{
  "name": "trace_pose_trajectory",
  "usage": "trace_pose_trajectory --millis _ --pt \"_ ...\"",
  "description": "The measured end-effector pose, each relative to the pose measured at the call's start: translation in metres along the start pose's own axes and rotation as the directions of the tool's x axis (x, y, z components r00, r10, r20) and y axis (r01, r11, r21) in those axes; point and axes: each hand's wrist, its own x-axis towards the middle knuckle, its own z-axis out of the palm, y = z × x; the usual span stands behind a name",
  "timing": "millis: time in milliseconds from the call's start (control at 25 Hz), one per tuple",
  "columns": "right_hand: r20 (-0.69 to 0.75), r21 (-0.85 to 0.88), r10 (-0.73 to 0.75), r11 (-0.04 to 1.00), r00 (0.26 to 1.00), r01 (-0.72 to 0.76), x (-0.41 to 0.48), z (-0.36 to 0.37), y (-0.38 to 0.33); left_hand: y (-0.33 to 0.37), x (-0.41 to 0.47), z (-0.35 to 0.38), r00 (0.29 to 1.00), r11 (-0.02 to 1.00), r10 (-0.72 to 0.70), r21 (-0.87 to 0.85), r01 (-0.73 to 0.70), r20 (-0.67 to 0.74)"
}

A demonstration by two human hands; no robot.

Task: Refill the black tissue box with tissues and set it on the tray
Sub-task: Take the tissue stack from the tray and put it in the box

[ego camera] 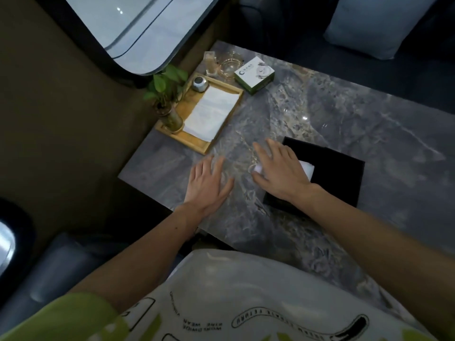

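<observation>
The black tissue box (330, 173) lies on the grey marble table, right of centre, with white tissue (307, 168) showing at its top opening. My right hand (280, 171) hovers over the box's left edge, fingers spread, covering part of the tissue; whether it touches is unclear. My left hand (209, 183) is flat and open above the bare table, left of the box, holding nothing. The wooden tray (197, 143) sits at the table's far left corner with a stack of white tissues (211, 112) lying on it.
On the tray also stand a small plant in a glass vase (170, 104) and a round metal container (199, 83). Behind it are glass pieces (226, 65) and a green-and-white box (254, 75). A sofa with a pale cushion (369, 28) lies beyond the table.
</observation>
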Motion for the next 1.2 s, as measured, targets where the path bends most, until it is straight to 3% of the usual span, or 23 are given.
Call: trace_pose_trajectory --millis 360,520,800,1080,1200 --pt "0.015 -0.034 0.168 0.985 0.986 -0.167 0.100 0.003 -0.045 -0.069 0.106 -0.005 0.999 0.980 0.037 -0.194 -0.031 0.025" --pt "0.079 0.011 0.277 0.960 0.958 -0.279 0.152 0.009 -0.059 -0.090 0.155 -0.003 0.996 0.957 0.023 -0.291 0.001 0.082" --pt "0.051 0.173 0.429 0.885 0.902 -0.432 0.215 0.016 -0.068 -0.114 0.221 -0.002 0.983 0.926 -0.037 -0.363 0.101 0.178" --pt "0.127 0.573 0.622 0.589 0.772 -0.569 0.265 0.030 -0.074 -0.119 0.263 0.006 0.952 0.873 -0.112 -0.430 0.231 0.283" --pt "0.311 0.656 0.737 0.290 0.600 -0.697 0.277 0.038 -0.067 -0.115 0.273 0.007 0.918 0.805 -0.155 -0.493 0.331 0.364"
